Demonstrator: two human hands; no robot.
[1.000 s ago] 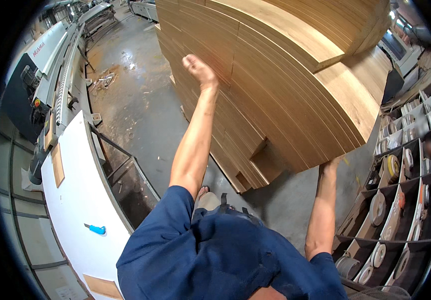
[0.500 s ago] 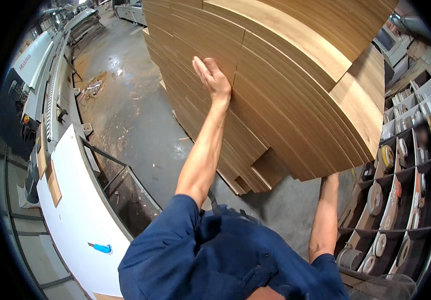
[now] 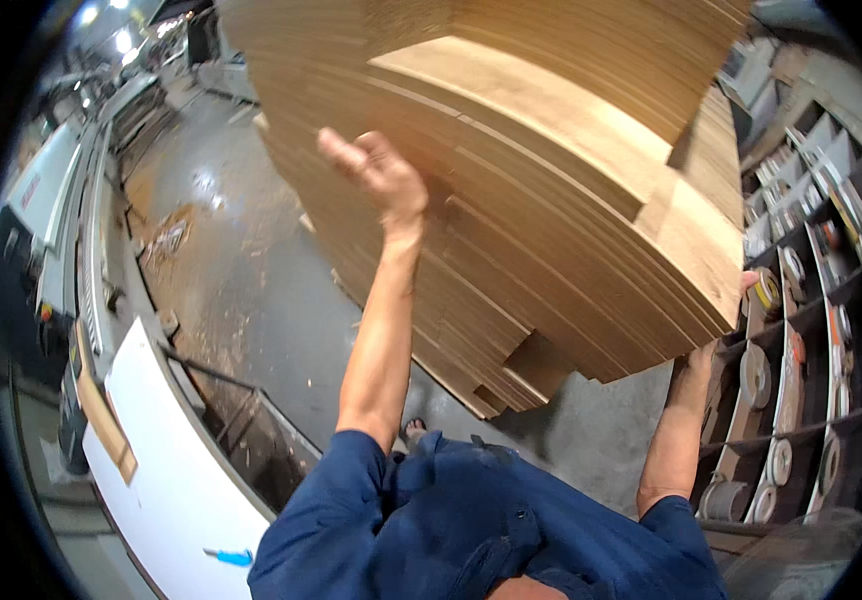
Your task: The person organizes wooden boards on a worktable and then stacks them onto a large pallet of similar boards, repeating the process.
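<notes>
board stack [image 3: 551, 255]: prob hefty, stiff, best gripped by edges | left hand [image 3: 381, 185]: loosely opened at its side | right hand [image 3: 701, 359]: half-hidden behind its corner, grip can't be told

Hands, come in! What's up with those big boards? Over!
Left hand open by board stack, contact unclear. Right hand mostly hidden at its right corner. Stack edges uneven. Blue knife off left, on white panel.

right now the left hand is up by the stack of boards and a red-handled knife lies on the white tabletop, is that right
Not quite: the knife has a blue handle, not a red one, as the head view shows. The left hand is up by the stack of boards, and the knife does lie on the white tabletop.
</notes>
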